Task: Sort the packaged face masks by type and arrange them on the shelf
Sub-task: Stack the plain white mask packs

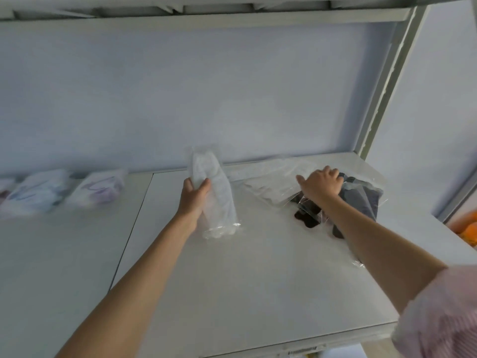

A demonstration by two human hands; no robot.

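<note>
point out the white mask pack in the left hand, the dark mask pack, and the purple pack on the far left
white mask pack (pixel 219 200), head view, middle of pack
dark mask pack (pixel 361 200), head view, grey upper part
purple pack (pixel 99 188), head view, its front face

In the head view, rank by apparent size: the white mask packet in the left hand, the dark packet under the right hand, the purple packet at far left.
1. White mask packet
2. Dark packet, partly hidden by the right arm, so unsure against the first
3. Purple packet, farther away and blurred
</note>
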